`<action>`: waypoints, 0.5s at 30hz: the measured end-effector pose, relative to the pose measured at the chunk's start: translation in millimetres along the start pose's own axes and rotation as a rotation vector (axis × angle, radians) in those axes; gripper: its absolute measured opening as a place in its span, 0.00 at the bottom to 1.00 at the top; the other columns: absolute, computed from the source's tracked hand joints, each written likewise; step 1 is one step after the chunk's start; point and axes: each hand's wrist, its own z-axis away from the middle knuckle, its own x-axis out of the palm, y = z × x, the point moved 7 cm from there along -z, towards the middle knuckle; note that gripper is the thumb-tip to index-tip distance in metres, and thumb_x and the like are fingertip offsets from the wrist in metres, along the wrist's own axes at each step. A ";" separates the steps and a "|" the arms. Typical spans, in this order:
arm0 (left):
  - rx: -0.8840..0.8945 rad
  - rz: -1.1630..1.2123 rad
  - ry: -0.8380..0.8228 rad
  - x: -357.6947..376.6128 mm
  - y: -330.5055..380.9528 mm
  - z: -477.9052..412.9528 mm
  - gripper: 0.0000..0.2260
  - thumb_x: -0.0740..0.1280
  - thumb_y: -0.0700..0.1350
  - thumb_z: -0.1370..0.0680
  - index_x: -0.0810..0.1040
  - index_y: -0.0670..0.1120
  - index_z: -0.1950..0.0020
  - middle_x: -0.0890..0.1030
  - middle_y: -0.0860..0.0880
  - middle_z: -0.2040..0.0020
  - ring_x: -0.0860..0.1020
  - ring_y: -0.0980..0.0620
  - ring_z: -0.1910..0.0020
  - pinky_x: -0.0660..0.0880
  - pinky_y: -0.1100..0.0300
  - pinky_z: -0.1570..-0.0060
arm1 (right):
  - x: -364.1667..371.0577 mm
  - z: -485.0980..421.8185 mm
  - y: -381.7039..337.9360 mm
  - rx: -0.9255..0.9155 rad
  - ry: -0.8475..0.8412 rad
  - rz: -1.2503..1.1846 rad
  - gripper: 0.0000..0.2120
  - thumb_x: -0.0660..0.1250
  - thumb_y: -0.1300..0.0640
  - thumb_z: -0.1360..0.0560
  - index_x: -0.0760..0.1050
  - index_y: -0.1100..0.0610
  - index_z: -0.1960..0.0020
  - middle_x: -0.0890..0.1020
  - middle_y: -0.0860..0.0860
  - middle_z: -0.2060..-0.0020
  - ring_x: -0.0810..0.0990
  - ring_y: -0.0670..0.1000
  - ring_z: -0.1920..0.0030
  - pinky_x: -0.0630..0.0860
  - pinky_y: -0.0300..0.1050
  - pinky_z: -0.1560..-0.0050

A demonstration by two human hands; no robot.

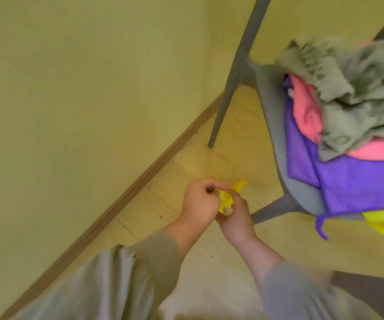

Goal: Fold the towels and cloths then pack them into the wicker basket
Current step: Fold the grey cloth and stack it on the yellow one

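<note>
We pinched the bunched yellow cloth point(239, 186) between left hand point(199, 204) and right hand point(237, 219), fingers point(211, 184) curled on it. We judged it light and limp, best held by its corners.

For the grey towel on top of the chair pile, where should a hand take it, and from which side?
Probably the loose corner of the grey towel that overhangs the pink cloth nearest the person, coming from above on that side. It lies topmost and crumpled, so nothing pins it.

Yellow cloth point(295, 200) crumpled; grey, pink, purple towels point(357, 100) heaped.
</note>
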 end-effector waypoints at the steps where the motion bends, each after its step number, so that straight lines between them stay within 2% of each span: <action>1: 0.026 -0.005 -0.011 -1.8 16.9 10.1 0.14 0.61 0.28 0.27 0.83 0.40 0.57 0.77 0.54 0.64 0.73 0.65 0.67 0.66 0.76 0.66 | -11.6 9.5 -10.9 -0.036 0.027 0.024 0.09 0.70 0.58 0.31 0.76 0.53 0.52 0.81 0.58 0.52 0.79 0.57 0.49 0.72 0.46 0.53; 2: 0.057 -0.014 -0.021 -4.7 35.7 21.9 0.14 0.60 0.28 0.27 0.83 0.41 0.56 0.77 0.52 0.63 0.73 0.63 0.66 0.66 0.75 0.67 | -24.1 20.5 -22.4 -0.060 0.032 0.041 0.05 0.69 0.61 0.29 0.74 0.53 0.60 0.81 0.59 0.55 0.79 0.58 0.51 0.67 0.44 0.57; 3: 0.092 -0.030 -0.024 -9.2 54.5 35.4 0.14 0.60 0.29 0.27 0.83 0.42 0.56 0.77 0.51 0.63 0.73 0.60 0.66 0.66 0.75 0.67 | -35.7 32.1 -31.6 -0.074 0.034 0.056 0.11 0.67 0.62 0.27 0.70 0.53 0.65 0.81 0.60 0.59 0.78 0.58 0.55 0.62 0.43 0.61; 5: 0.168 -0.044 0.021 -24.7 92.8 65.8 0.15 0.59 0.29 0.27 0.84 0.42 0.54 0.79 0.49 0.60 0.73 0.56 0.64 0.66 0.72 0.67 | -66.2 63.4 -56.2 -0.097 0.055 0.032 0.17 0.64 0.62 0.24 0.67 0.52 0.70 0.78 0.56 0.66 0.75 0.55 0.62 0.57 0.43 0.65; 7: 0.192 -0.027 0.071 -40.4 117.6 90.8 0.17 0.58 0.29 0.27 0.84 0.42 0.51 0.81 0.47 0.56 0.75 0.53 0.60 0.69 0.66 0.62 | -90.8 87.7 -73.3 -0.125 0.081 0.020 0.20 0.62 0.62 0.23 0.65 0.53 0.73 0.74 0.52 0.71 0.72 0.52 0.64 0.55 0.45 0.67; 9: 0.195 0.005 0.111 -57.7 140.4 118.1 0.17 0.58 0.30 0.27 0.83 0.43 0.50 0.82 0.46 0.52 0.77 0.52 0.53 0.71 0.63 0.54 | -122.2 110.7 -92.3 -0.162 0.124 -0.005 0.21 0.61 0.64 0.24 0.64 0.52 0.74 0.73 0.53 0.75 0.74 0.54 0.66 0.59 0.46 0.68; 11: 0.197 0.007 0.115 -67.0 157.2 141.3 0.17 0.58 0.30 0.27 0.83 0.45 0.50 0.82 0.46 0.50 0.78 0.50 0.50 0.74 0.60 0.47 | -155.9 131.8 -112.9 -0.192 0.157 -0.016 0.20 0.59 0.65 0.23 0.66 0.54 0.73 0.74 0.54 0.77 0.78 0.56 0.71 0.69 0.47 0.70; 14: 0.227 -0.106 0.041 -71.4 191.5 175.6 0.16 0.61 0.32 0.28 0.82 0.49 0.50 0.78 0.46 0.52 0.77 0.51 0.57 0.73 0.64 0.59 | -215.5 167.4 -153.3 -0.256 0.182 -0.051 0.15 0.56 0.65 0.22 0.71 0.57 0.66 0.71 0.52 0.79 0.72 0.44 0.83 0.68 0.40 0.77; 15: 0.245 -0.172 0.006 -69.9 202.2 183.8 0.16 0.63 0.33 0.28 0.81 0.48 0.46 0.75 0.47 0.51 0.76 0.51 0.54 0.72 0.66 0.57 | -231.3 175.7 -165.2 -0.279 0.189 -0.063 0.13 0.55 0.66 0.23 0.73 0.57 0.63 0.71 0.51 0.78 0.71 0.43 0.83 0.67 0.39 0.78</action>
